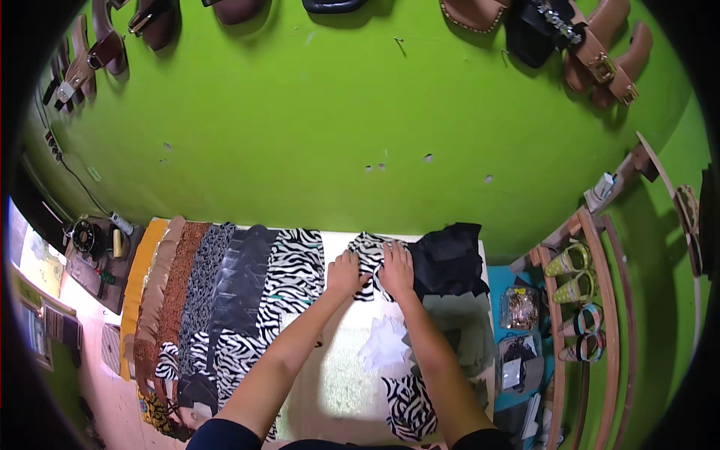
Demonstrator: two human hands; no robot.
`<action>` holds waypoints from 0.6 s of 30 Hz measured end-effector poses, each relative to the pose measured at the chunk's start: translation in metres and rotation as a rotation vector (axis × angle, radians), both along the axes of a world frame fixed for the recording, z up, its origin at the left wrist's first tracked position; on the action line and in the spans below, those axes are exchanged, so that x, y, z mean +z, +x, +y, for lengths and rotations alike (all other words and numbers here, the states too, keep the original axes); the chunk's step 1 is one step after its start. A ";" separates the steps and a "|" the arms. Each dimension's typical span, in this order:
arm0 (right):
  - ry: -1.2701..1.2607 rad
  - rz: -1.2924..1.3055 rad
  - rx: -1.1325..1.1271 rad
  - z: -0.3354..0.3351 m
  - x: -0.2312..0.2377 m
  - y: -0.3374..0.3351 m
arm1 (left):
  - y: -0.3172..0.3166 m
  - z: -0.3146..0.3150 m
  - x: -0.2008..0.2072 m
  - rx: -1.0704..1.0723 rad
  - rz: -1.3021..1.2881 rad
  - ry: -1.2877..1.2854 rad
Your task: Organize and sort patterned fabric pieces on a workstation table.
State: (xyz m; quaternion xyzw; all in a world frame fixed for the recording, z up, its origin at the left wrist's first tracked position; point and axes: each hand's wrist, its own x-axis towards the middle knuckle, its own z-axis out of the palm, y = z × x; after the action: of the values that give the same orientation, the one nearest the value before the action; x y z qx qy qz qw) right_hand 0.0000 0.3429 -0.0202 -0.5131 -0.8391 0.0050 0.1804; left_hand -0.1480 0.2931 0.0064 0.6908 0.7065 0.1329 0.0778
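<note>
Side by side at the far edge of the white table, both my hands press on a zebra-print piece of material. My left hand lies on its left part, fingers stretched forward and thumb out toward the right. On its right part, my right hand rests with its fingers straight and slightly spread. My palms hide some of the piece. Black sheet material adjoins it on the right. Closer to me, white jagged-edged cut pieces and another zebra-print piece lie beside my right forearm.
Overlapping rows of material in yellow, brown, grey and zebra print cover the table's left side. Right of the table stand clear bags and a wooden rack holding sandals. Shoes hang on the green wall.
</note>
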 end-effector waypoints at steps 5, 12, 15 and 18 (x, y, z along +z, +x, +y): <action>-0.171 -0.116 -0.026 0.030 0.002 -0.013 | 0.001 0.030 -0.012 -0.034 -0.017 -0.020; -0.072 0.003 0.110 0.043 0.018 0.003 | 0.001 0.039 -0.006 -0.044 -0.090 0.007; -0.076 0.078 0.163 0.039 0.033 0.009 | 0.005 0.039 0.007 -0.024 -0.208 0.033; 0.069 0.063 0.232 0.029 0.048 0.011 | 0.007 0.033 0.014 -0.023 -0.281 0.089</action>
State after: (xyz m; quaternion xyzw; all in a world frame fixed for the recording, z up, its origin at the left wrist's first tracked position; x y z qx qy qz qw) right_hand 0.0115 0.3720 0.0280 -0.4058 -0.8863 0.0132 0.2226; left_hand -0.1411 0.3266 0.0200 0.6763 0.6741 0.2583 0.1468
